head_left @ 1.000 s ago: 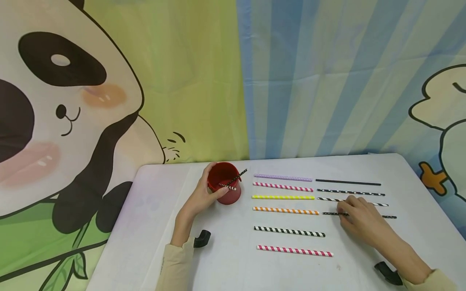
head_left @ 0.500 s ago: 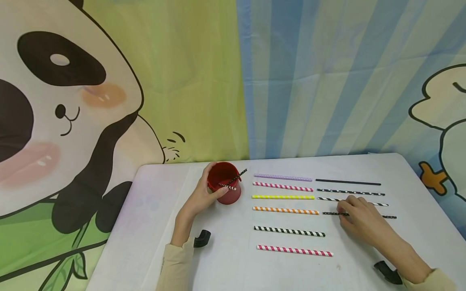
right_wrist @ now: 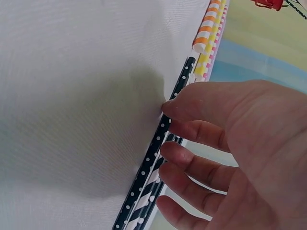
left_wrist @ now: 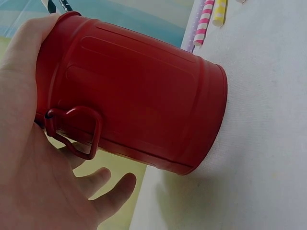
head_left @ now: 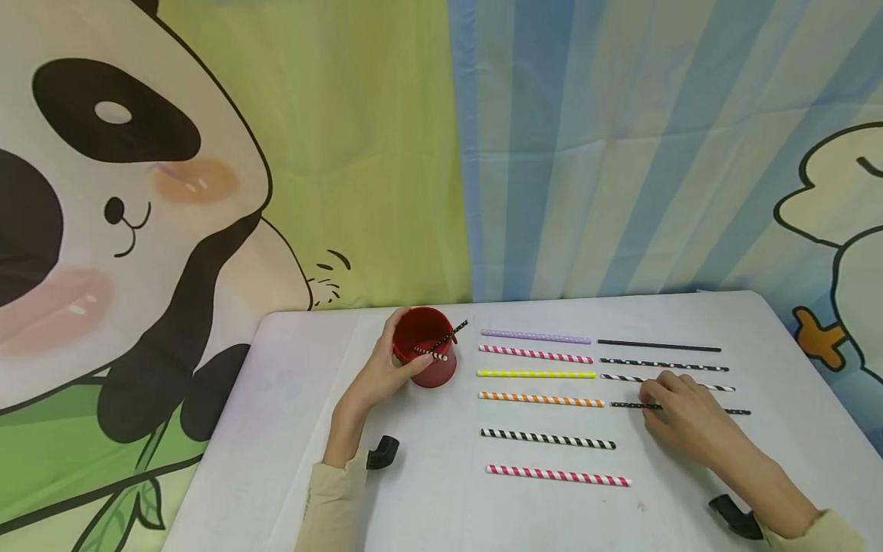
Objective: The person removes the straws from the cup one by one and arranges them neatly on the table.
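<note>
A red metal bucket (head_left: 438, 374) with a small wire handle stands at the back of the table. My left hand (head_left: 382, 373) holds it by the rim, thumb at the front. Two dark-and-white patterned straws lean inside; the black one with white dots (head_left: 461, 326) pokes out over the rim. My right hand (head_left: 683, 418) pinches a black straw with white dots (right_wrist: 152, 146) between thumb and index finger, and the straw lies along the tabletop. The hand covers its middle in the head view. Just behind it lies a black-and-white striped straw (head_left: 617, 377), partly covered by the fingers.
Left of my right hand, several straws lie in a column: lilac (head_left: 536, 336), pink-striped, yellow (head_left: 536, 374), orange-striped (head_left: 541, 399), black-striped (head_left: 548, 439). A plain black straw (head_left: 659, 346) and another dotted one lie farther back. A printed curtain hangs behind the white table (head_left: 428, 491).
</note>
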### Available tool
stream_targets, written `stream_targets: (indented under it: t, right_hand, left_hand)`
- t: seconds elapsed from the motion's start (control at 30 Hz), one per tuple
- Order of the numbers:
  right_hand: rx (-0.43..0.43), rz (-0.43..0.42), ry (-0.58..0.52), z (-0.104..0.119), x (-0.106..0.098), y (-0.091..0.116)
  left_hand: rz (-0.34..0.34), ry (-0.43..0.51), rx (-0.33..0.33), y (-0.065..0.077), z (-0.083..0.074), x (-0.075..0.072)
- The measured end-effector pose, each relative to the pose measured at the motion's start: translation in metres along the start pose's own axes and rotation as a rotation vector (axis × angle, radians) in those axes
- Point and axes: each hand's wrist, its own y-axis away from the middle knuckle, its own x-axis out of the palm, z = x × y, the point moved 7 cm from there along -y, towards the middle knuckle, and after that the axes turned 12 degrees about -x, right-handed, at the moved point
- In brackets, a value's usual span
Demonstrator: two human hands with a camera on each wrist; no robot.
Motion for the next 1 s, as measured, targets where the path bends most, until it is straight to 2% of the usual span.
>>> stream_targets:
  t: [0.1,0.13,0.57,0.67,0.83,0.9,1.0]
  right_hand:
    - [-0.001,0.000,-0.003,0.000,0.000,0.000]
    - [-0.001,0.001,-0.004,0.000,0.000,0.000]
    - [0.014,0.009,-0.018,0.001,-0.007,-0.008]
    - [0.007,-0.009,-0.024,0.002,-0.010,-0.011]
    - [-0.019,-0.030,-0.033,0.005,-0.013,-0.015]
    - [-0.041,-0.042,-0.037,0.007,-0.014,-0.018]
    - [-0.071,-0.057,-0.045,0.010,-0.016,-0.024]
  left_hand:
    - [-0.001,0.001,-0.003,0.000,0.000,0.000]
    - [-0.006,-0.005,0.002,-0.002,0.005,0.000]
    - [0.008,0.015,0.004,-0.003,0.001,0.001]
    - [0.019,0.025,-0.003,-0.001,-0.004,0.001]
    - [0.033,0.036,0.002,0.011,-0.023,0.001]
    - [0.031,0.033,0.001,0.010,-0.022,0.001]
    - [0.025,0.025,0.000,0.004,-0.011,0.001]
